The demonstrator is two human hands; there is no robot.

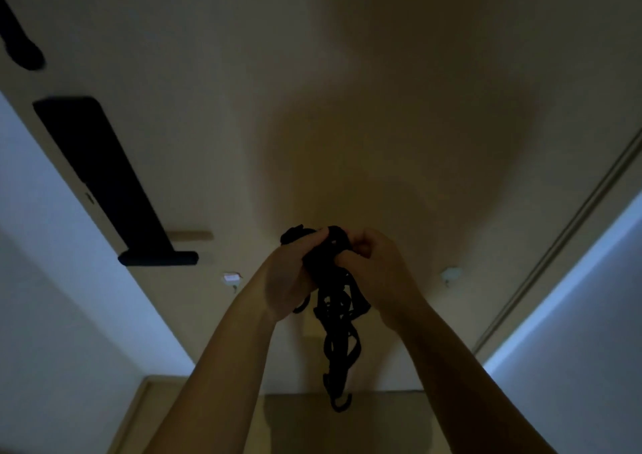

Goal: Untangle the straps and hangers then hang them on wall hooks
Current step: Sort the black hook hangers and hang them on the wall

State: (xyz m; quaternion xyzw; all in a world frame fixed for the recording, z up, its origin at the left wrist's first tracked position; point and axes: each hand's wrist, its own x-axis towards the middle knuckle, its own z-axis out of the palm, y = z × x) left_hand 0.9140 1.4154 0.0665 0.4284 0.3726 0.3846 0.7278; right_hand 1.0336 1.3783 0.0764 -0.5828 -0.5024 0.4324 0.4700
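Observation:
A black tangle of straps and hangers (338, 325) hangs in front of a cream wall, its lowest hook near the floor line. My left hand (290, 279) grips the upper left of the bundle. My right hand (377, 267) pinches the top of the same bundle from the right. Both hands are raised at mid frame, close together. Two small wall hooks show on the wall: one at the left (232, 278) and one at the right (450, 275). The room is dim and details inside the tangle are hard to make out.
A wide black strap (104, 179) hangs on the wall at the left, with a dark bar at its lower end. Another dark item (22, 48) hangs at the far upper left. A door frame (569, 231) runs along the right. Wooden floor lies below.

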